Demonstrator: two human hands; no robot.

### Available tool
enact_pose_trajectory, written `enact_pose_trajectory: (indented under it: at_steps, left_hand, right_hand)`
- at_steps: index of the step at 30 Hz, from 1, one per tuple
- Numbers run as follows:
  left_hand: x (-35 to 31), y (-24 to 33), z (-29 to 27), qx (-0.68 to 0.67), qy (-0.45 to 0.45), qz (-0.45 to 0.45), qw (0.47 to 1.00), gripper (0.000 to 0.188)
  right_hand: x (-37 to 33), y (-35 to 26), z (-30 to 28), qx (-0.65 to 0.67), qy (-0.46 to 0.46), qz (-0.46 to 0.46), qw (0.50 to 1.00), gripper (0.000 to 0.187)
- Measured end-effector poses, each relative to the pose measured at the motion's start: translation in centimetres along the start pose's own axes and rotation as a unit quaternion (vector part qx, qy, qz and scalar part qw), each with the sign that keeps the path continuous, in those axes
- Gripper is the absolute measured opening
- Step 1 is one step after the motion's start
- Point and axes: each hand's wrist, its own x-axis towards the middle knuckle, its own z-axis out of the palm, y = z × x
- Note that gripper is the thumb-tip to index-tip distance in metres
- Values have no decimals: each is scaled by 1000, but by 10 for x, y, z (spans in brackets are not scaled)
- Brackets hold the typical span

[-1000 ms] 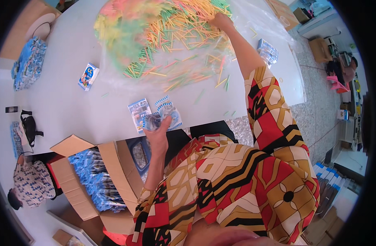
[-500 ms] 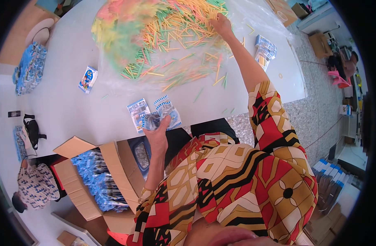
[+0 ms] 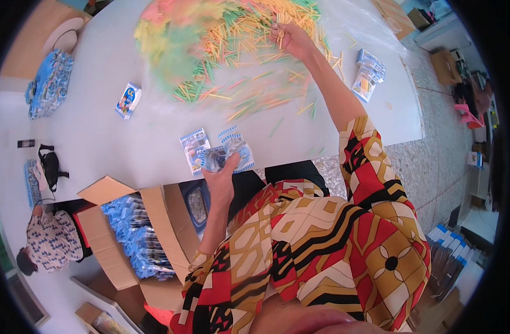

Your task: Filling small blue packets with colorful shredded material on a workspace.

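A big heap of thin coloured sticks (image 3: 232, 33), orange, yellow, green and pink, lies at the far side of the white table (image 3: 99, 161). At its near right part, my right hand (image 3: 292, 40) is closed round a few orange-yellow sticks (image 3: 281, 26), which point up out of the fingers. By the table's near edge my left hand (image 3: 220, 177) pinches a clear packet (image 3: 215, 158) with blue-and-white print. More such packets (image 3: 195, 146) lie beside and under it; how many are in the grip is hidden.
Filled packets (image 3: 368, 75) lie at the right, a small blue-and-white box (image 3: 128, 101) at the left. Stacked packets (image 3: 50, 83) stand far left. Below the edge is an open carton (image 3: 159, 222) of blue packets. A person (image 3: 54, 239) sits at the lower left.
My right hand has moved left and now shows sticks upright in its fingers. My left hand keeps its hold on the packet. The whole view has shifted slightly.
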Motion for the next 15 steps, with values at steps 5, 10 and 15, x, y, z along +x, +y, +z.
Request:
enact_pose_trajectory:
  at_steps: [5, 10, 15]
  left_hand:
    - [2, 1, -3, -7, -5, -11, 1000, 35]
    - [2, 3, -7, -20, 3, -8, 1000, 33]
    - [0, 1, -6, -22, -11, -12, 1000, 33]
  right_hand:
    - [1, 30, 12, -11, -66, 31, 997, 18]
    - [-5, 65, 41, -202, 8, 24, 979, 28]
    - [-26, 71, 65, -250, 9, -48, 967, 28]
